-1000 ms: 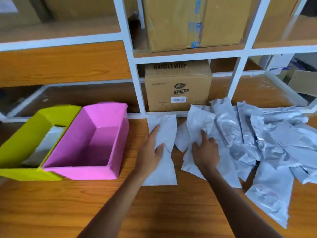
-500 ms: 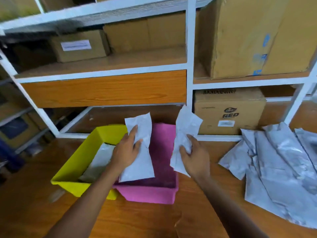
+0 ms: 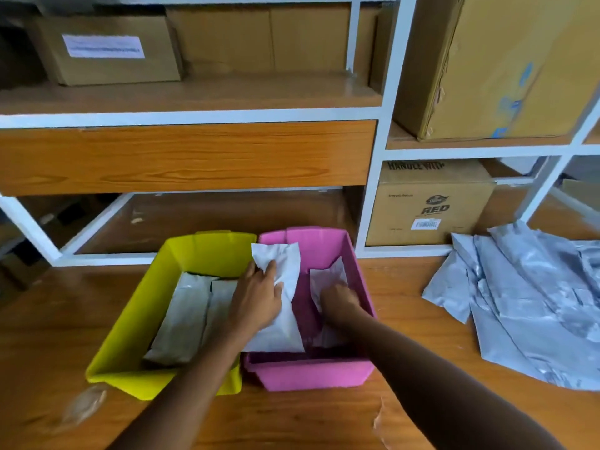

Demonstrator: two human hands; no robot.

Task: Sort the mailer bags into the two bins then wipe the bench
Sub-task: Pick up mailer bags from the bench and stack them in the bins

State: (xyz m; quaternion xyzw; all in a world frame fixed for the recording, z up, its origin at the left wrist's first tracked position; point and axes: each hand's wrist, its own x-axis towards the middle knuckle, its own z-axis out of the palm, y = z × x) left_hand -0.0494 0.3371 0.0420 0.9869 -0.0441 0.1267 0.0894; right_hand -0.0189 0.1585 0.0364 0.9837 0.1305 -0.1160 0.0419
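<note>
Two bins stand side by side on the wooden bench: a yellow bin (image 3: 130,323) on the left and a pink bin (image 3: 324,375) on the right. My left hand (image 3: 256,300) holds a white mailer bag (image 3: 285,280) over the pink bin's left side. Down inside the pink bin, my right hand (image 3: 339,302) grips a second white mailer bag (image 3: 328,277). Grey mailer bags (image 3: 185,316) lie in the yellow bin. A pile of several silver-grey mailer bags (image 3: 526,303) is spread on the bench at the right.
White-framed shelving rises behind the bins, with a cardboard box marked RED (image 3: 431,203) on its lowest level and larger boxes (image 3: 493,66) above. A clear scrap of plastic (image 3: 84,407) lies on the bench at the front left.
Both hands picked white mailer bags off the pile at the right, carried them left and lowered them into the pink bin. My view followed to the left.
</note>
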